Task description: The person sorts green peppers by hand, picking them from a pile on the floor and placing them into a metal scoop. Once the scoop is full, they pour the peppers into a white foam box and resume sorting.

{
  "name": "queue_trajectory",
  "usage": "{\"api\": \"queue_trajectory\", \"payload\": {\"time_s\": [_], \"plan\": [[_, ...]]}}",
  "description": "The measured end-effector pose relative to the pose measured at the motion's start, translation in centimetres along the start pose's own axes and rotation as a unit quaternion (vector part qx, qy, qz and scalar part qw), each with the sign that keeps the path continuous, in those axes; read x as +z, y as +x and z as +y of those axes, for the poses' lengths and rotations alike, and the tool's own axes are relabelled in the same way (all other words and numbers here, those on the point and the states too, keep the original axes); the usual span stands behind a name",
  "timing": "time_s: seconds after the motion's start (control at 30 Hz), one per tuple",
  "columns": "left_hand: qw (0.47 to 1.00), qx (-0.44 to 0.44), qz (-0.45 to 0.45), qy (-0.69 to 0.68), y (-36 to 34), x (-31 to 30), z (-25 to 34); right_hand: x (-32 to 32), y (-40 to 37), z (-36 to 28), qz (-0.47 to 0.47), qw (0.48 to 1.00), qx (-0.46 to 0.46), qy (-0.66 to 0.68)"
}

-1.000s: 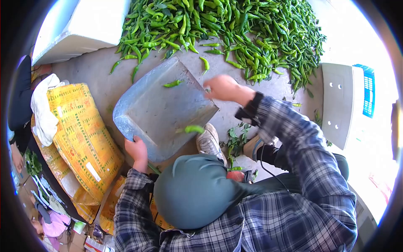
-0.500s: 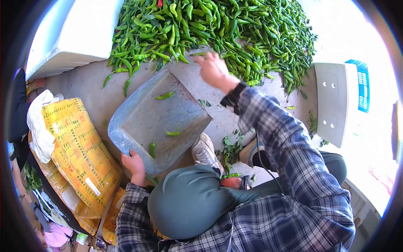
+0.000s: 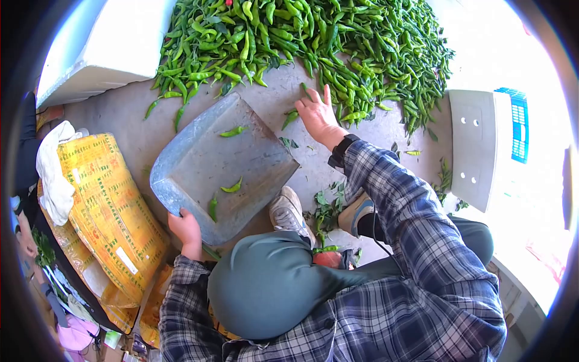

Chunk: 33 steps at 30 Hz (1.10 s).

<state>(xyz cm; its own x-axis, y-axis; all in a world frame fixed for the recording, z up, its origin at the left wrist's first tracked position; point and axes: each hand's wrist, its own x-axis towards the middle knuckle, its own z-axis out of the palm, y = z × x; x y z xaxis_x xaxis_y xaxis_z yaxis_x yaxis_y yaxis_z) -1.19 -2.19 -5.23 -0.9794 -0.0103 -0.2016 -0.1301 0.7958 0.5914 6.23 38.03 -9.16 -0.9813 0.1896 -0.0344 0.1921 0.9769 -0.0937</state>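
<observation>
My left hand (image 3: pixel 186 229) is closed on the lower left edge of a grey metal scoop (image 3: pixel 199 148), close to its handle. A few green chili peppers (image 3: pixel 232 184) lie apart inside the scoop. Just short of a big heap of green chili peppers (image 3: pixel 362 57), my right hand (image 3: pixel 319 119) reaches over the concrete floor, palm down. One green chili pepper (image 3: pixel 290 118) sticks out at its left side by the thumb, and another (image 3: pixel 306 90) is right at a fingertip. The other fingers are partly spread, and the palm is hidden.
A white foam box (image 3: pixel 99 72) stands at the upper left, above yellow taped cardboard (image 3: pixel 114 205) with a white cloth (image 3: pixel 55 175). At right are a pale panel with holes (image 3: pixel 473 145) and a blue crate (image 3: pixel 520 123). Loose leaves (image 3: pixel 329 211) lie by my shoes (image 3: pixel 289 211).
My right hand has moved slightly down and right, away from the heap, and a pepper now shows beside its thumb. The scoop is tilted a little differently, and the peppers inside have shifted.
</observation>
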Motion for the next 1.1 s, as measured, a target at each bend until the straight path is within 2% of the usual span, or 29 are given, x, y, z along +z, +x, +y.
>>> {"api": "queue_trajectory", "payload": {"time_s": [0.07,0.17,0.2,0.3,0.47,0.53,0.57,0.63,0.67,0.73,0.77,0.83,0.9,1.03,1.07,1.1], "plan": [[1.000,0.014,0.020,-0.003,-0.1,0.1,0.3,-0.8,0.3,0.0,-0.085,0.996,0.001,-0.038],[1.000,0.014,0.009,0.020,-0.2,-0.1,0.6,-0.7,0.2,0.1,-0.078,0.997,0.029,-0.006],[1.000,0.012,0.010,0.021,-0.1,-0.1,0.4,-0.5,0.0,0.2,0.005,0.999,0.039,0.022],[1.000,0.000,0.002,0.011,0.0,0.0,-0.2,-0.1,-0.7,0.9,0.033,0.997,0.018,0.064],[1.000,0.017,0.006,-0.009,0.2,0.1,-0.4,0.1,-1.4,1.6,-0.049,0.996,0.012,0.071],[1.000,0.014,0.006,-0.012,0.3,0.2,-0.6,-0.8,-1.5,1.2,0.046,0.987,0.048,0.148],[1.000,0.011,0.009,-0.015,0.3,0.2,-0.7,-1.4,-1.5,1.1,0.045,0.987,0.048,0.148],[1.000,0.007,0.006,-0.010,0.3,0.1,-0.3,-2.2,-1.5,1.1,-0.036,0.950,0.133,0.280],[1.000,0.003,0.003,-0.003,0.2,0.0,-0.1,-2.5,-1.6,1.0,-0.037,0.950,0.133,0.280],[1.000,0.006,0.004,-0.006,0.2,0.1,-0.2,-2.9,-2.0,1.0,-0.105,0.834,0.210,0.500],[1.000,0.010,0.005,-0.009,0.2,0.1,-0.2,-3.1,-2.4,1.2,-0.106,0.833,0.211,0.499],[1.000,0.018,0.011,-0.012,0.2,0.2,-0.2,-4.9,-2.9,1.1,-0.208,0.614,0.281,0.708],[0.999,0.026,0.017,-0.013,0.2,0.2,-0.1,-5.8,-3.9,1.0,-0.222,0.610,0.272,0.710],[1.000,0.003,-0.004,0.000,0.4,0.1,-0.6,-5.6,-7.9,0.6,-0.327,0.716,0.158,0.596],[1.000,-0.002,-0.007,-0.001,0.5,0.2,-0.9,-5.2,-9.6,0.3,-0.370,0.750,0.117,0.535],[1.000,-0.002,-0.008,0.000,0.4,0.2,-0.6,-4.6,-11.5,-0.4,-0.426,0.759,0.082,0.485]]}}
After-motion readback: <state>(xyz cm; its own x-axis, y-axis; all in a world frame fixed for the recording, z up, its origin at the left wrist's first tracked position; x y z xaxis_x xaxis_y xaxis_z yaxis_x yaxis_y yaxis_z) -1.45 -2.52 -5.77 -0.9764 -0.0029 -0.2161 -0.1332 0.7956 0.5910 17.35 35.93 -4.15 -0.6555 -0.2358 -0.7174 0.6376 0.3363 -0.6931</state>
